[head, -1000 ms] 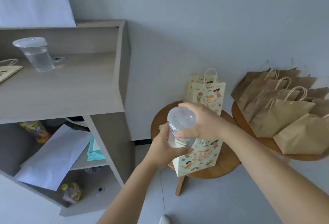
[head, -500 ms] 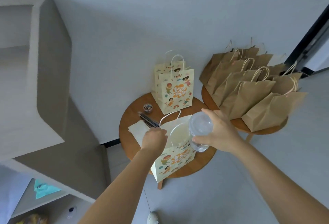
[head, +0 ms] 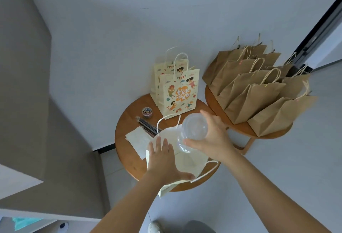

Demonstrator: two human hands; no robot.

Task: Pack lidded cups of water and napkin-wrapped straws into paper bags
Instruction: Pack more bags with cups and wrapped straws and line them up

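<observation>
My right hand [head: 212,140] grips a clear lidded cup of water [head: 193,131] just above the open mouth of a cream paper bag [head: 188,160] on the round wooden table [head: 129,162]. With straight fingers my left hand [head: 164,162] rests on the bag's left side and holds its mouth open, thumb along the near edge. White napkins [head: 137,140] and dark straws [head: 148,126] lie on the table left of the bag.
Two printed cream bags [head: 177,92] stand at the table's back, a small tub of coloured clips [head: 147,112] beside them. Several brown paper bags [head: 259,92] crowd a second round table [head: 240,127] at the right. A grey cabinet [head: 27,84] rises at the left.
The view swung from the cabinet shelf down to the tables. My left hand let go of the cup and spread on the bag. My right hand brought the cup over the bag's mouth.
</observation>
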